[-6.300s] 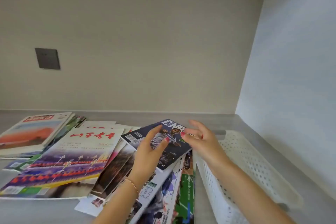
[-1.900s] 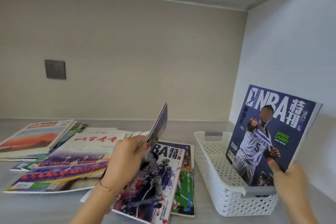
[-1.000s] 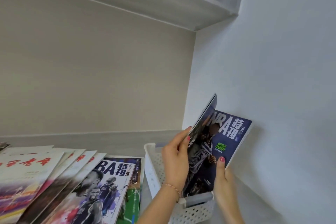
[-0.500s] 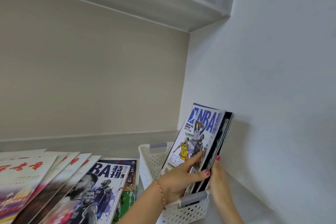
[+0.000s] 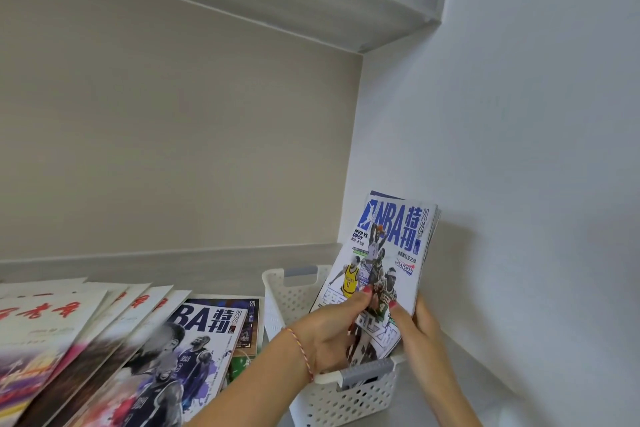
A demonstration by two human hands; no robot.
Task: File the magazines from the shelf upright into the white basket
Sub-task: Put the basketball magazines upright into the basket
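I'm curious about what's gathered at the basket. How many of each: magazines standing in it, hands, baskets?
Magazines standing in the basket: 2, the white NBA magazine and the blue magazine behind it
Hands: 2, left hand and right hand, both gripping the white one
White basket: 1
Total: 5

Left forearm enters from bottom centre, angled up and to the right, thin red-and-white cord bracelet (image 5: 300,354) at the wrist. Left hand (image 5: 329,333) palm partly toward camera, fingers curled, thumb tip with red nail pressed on the front cover of the white NBA magazine (image 5: 384,260), so it pinches the lower part. Right forearm comes in from bottom right, rising up-left. Right hand (image 5: 417,324) sits just right of the left one, thumb on the front cover, the rest of the fingers wrapped behind the magazine's right edge. Hands close together, nearly touching, both at the lower half of the magazine.
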